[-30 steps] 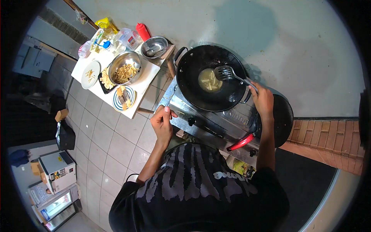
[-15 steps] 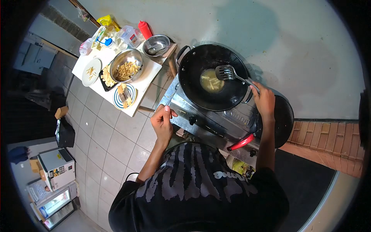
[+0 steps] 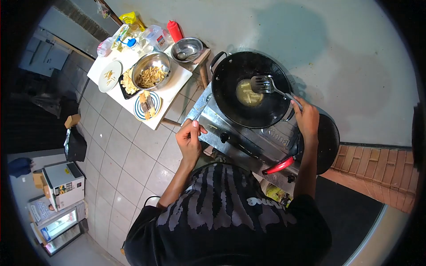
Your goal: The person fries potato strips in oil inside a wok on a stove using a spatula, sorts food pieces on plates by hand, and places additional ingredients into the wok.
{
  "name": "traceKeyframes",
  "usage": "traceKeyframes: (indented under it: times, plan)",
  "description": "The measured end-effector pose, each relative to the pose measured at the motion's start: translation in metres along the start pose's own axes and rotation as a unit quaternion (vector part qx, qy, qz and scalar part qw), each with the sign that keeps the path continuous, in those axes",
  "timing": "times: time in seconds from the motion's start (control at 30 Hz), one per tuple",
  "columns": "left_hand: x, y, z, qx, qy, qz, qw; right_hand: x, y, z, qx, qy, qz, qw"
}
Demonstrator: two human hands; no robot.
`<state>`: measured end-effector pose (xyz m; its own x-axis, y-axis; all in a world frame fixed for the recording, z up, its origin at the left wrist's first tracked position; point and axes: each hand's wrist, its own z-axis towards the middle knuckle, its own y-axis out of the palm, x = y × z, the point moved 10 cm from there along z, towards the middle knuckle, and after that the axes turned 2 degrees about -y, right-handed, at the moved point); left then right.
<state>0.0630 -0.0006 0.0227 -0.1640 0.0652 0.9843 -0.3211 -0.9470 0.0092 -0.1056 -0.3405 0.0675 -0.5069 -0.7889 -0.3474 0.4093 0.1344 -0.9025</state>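
1. Head view, against half a second ago: the whole scene has slid toward the right of the picture, likely a turn of the head; the slotted spatula (image 3: 262,84) now sits slightly further over the oil (image 3: 242,94).
2. The right hand (image 3: 307,119) has its fingers clamped on the spatula's handle. Its head is inside the wok (image 3: 235,111), at the oil's edge.
3. The spatula should handle light and stiff; the handle's end, outside the rim, is the place to hold. The pale strips (image 3: 254,98) in the oil look soft and are probably slippery and easily broken. The wok seems heavy, best lifted by both loop handles.
4. The left hand (image 3: 190,136) is by the stove's (image 3: 208,120) near-left edge, fingers curled inward; whether they pinch anything, I cannot tell.
5. Containers on the worktop (image 3: 177,77): a steel bowl (image 3: 147,60) of browned strips stands toward the stove-side edge; a black tray (image 3: 126,92) beside it holds pale pieces. Along the edge away from the wall, a white plate (image 3: 115,68) carries a few strips; at the near corner, a striped plate (image 3: 138,113) bears long pieces. At the far stove-side corner, a smaller bowl (image 3: 191,44) contains a spoon.
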Motion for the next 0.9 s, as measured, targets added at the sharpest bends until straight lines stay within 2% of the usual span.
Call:
traceKeyframes:
  times: [0.13, 0.33, 0.53, 0.6, 0.73, 0.83, 0.9]
  plan:
    - [-0.003, -0.001, 0.000, 0.000, -0.001, -0.005, 1.000, 0.004, 0.002, 0.001, -0.025, 0.025, 0.001, 0.999]
    - [0.001, -0.001, 0.000, 0.001, 0.000, -0.003, 1.000, 0.013, 0.002, 0.003, -0.002, 0.024, -0.024, 0.999]
    - [0.002, 0.002, 0.001, -0.004, 0.006, 0.006, 1.000, 0.009, 0.006, 0.001, -0.002, 0.039, -0.096, 0.995]
    - [0.003, 0.003, 0.001, -0.006, 0.004, 0.008, 1.000, 0.001, 0.010, 0.001, -0.017, -0.007, -0.023, 1.000]
    - [-0.001, 0.002, 0.001, -0.003, 0.005, -0.002, 1.000, 0.002, 0.016, -0.001, -0.012, -0.004, 0.004, 1.000]
    - [-0.002, 0.002, 0.001, -0.004, -0.002, 0.003, 1.000, 0.003, 0.016, -0.001, -0.012, 0.024, -0.030, 0.999]
    - [-0.003, 0.002, 0.001, -0.004, -0.003, 0.005, 1.000, 0.003, 0.017, 0.000, -0.024, 0.012, 0.003, 1.000]
